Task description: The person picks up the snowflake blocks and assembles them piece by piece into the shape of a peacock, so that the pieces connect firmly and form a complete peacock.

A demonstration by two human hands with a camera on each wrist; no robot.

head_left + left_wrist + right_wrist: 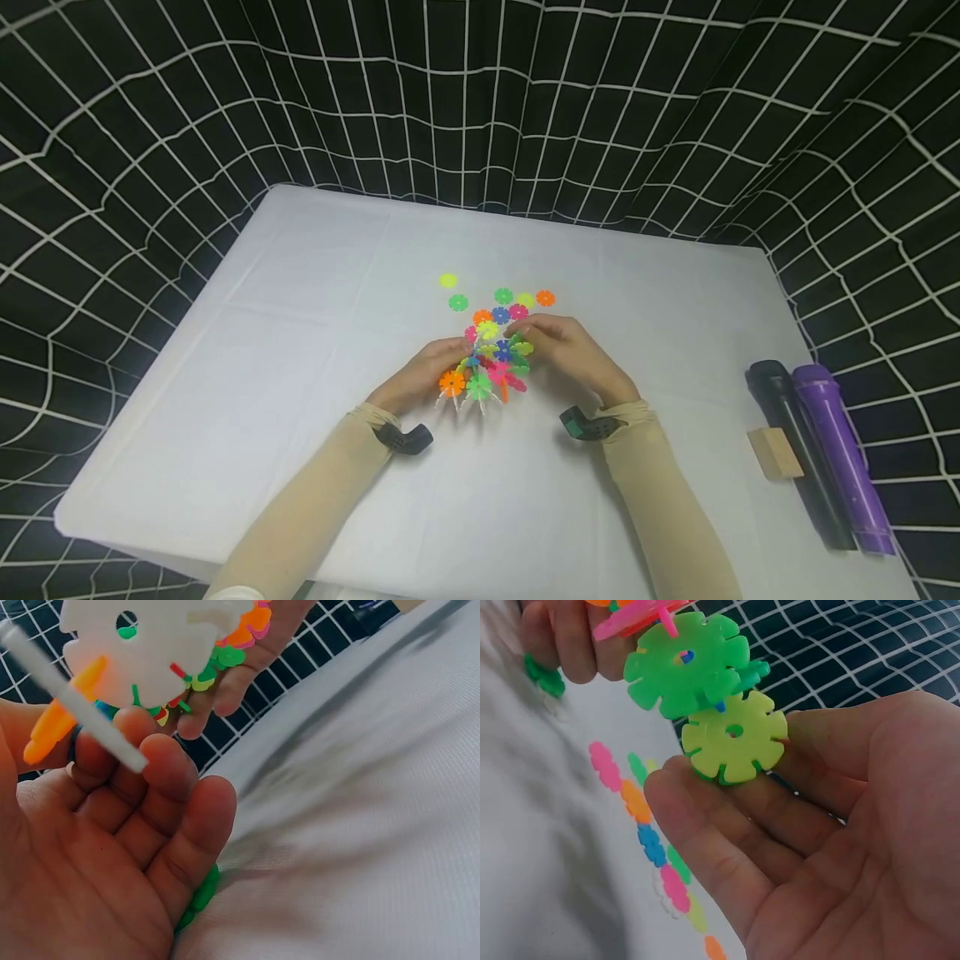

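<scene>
A cluster of slotted plastic flower discs (498, 372), joined at their notches in many colours, is held between both hands over the white table. My left hand (427, 371) grips the cluster's left side; an orange disc (452, 383) and a green disc (478, 386) face forward there. In the left wrist view a large white disc (165, 652) stands above the curled fingers. My right hand (570, 350) holds the right side, with its fingers behind a yellow disc (735, 739) in the right wrist view. That yellow disc joins a green one (686, 664).
Several loose discs lie on the table beyond the hands, among them an orange one (545, 297) and a yellow one (448, 281). At the right edge are a black tube (802, 454), a purple tube (843, 458) and a wooden block (775, 452). Black gridded cloth (465, 100) surrounds the table.
</scene>
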